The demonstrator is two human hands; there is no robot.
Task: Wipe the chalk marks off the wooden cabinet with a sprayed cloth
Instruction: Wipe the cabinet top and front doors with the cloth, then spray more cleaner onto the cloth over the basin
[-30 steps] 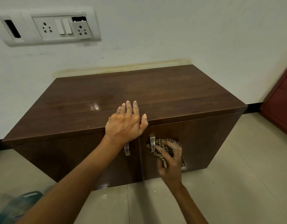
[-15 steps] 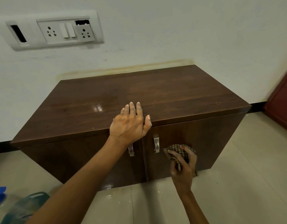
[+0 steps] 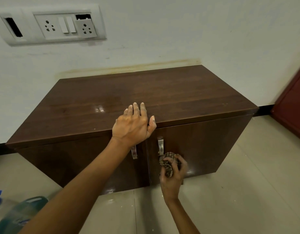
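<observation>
1. Cloth (image 3: 167, 159), bunched in the right hand's (image 3: 173, 179) curled fingers, has swung back left on the cabinet's (image 3: 145, 92) right door (image 3: 213, 144), now just below its handle (image 3: 160, 146); wiping seems well along.
2. Left hand (image 3: 133, 125), fingers spread, braces the glossy top.
3. Tiled floor (image 3: 247, 200), white wall (image 3: 179, 31), socket panel (image 3: 51, 26).
</observation>
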